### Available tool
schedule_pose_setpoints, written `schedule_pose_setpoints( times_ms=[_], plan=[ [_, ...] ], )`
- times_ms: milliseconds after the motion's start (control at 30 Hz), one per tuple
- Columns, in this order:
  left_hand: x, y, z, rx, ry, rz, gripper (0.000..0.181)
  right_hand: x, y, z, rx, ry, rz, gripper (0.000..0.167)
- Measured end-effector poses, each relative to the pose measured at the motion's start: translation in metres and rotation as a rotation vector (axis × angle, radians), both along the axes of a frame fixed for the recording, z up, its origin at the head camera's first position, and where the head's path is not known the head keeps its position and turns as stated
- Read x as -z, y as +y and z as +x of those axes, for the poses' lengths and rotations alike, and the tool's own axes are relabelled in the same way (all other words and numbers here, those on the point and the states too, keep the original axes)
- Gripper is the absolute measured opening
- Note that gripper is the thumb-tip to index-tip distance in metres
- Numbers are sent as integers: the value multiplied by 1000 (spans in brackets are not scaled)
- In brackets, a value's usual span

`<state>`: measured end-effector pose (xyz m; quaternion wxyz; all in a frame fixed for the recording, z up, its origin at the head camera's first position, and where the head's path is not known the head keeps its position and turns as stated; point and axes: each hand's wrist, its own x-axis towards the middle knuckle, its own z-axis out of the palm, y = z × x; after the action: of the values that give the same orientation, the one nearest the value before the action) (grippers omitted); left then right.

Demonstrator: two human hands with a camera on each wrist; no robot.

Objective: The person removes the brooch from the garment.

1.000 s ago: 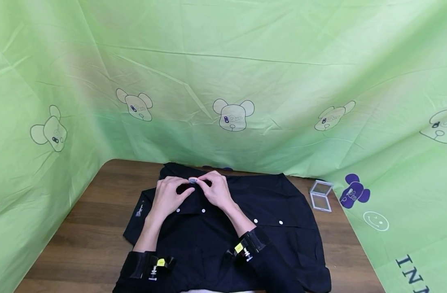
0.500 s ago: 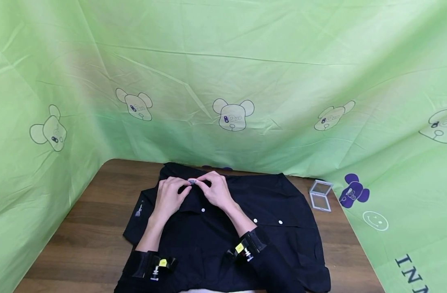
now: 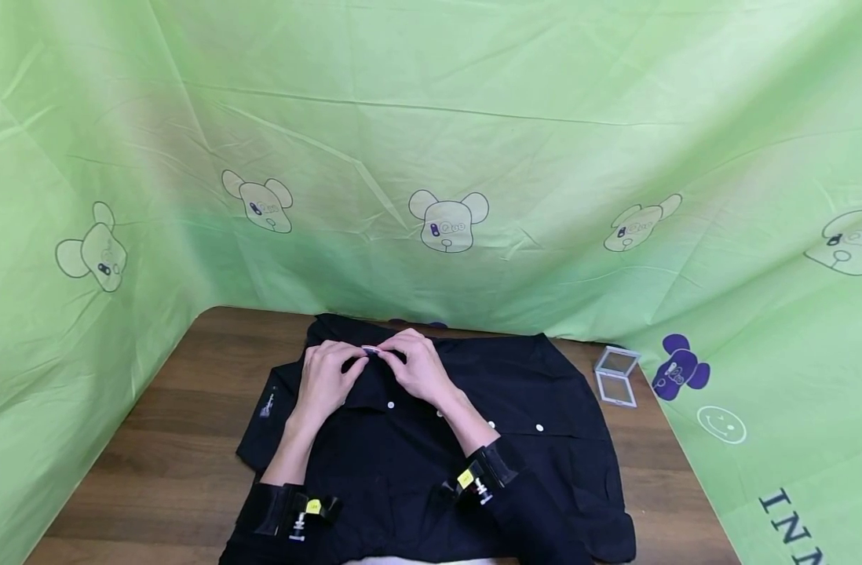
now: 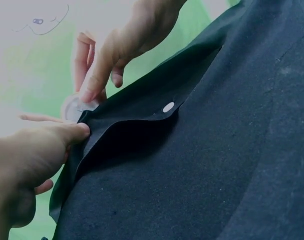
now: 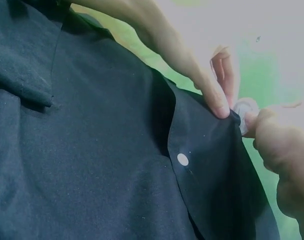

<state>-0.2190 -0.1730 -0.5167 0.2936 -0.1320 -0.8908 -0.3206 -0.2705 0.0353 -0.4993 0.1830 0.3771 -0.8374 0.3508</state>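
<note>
A black shirt [image 3: 530, 377] with white buttons lies spread over the table. Near its far edge, both hands meet at a small round pin badge [image 3: 371, 350]. My left hand [image 3: 326, 380] pinches a fold of the shirt between thumb and fingers, right beside the badge. With thumb and fingertips my right hand [image 3: 418, 370] grips the badge. In the right wrist view the badge [image 5: 247, 106] shows a pale, silvery face with a thin line like a pin, against the folded cloth; whether the pin passes through the cloth cannot be told.
At the back right of the wooden table [image 3: 169, 439] an opened square case [image 3: 617, 388] with clear panels stands beside the shirt. A green printed curtain [image 3: 360, 157] hangs close behind the table and along its sides.
My left hand's thumb has drawn in toward its fingers, closer to the badge. The badge has tipped so that it looks thinner from the head. My right hand has barely moved.
</note>
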Motion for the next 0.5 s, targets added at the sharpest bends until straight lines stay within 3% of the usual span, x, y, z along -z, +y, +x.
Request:
schedule_pose_setpoints(
  times_ms=[500],
  plan=[
    [3,0,-3,-5,32,5,11,4,1,-1,-22,172,16,11]
  ],
)
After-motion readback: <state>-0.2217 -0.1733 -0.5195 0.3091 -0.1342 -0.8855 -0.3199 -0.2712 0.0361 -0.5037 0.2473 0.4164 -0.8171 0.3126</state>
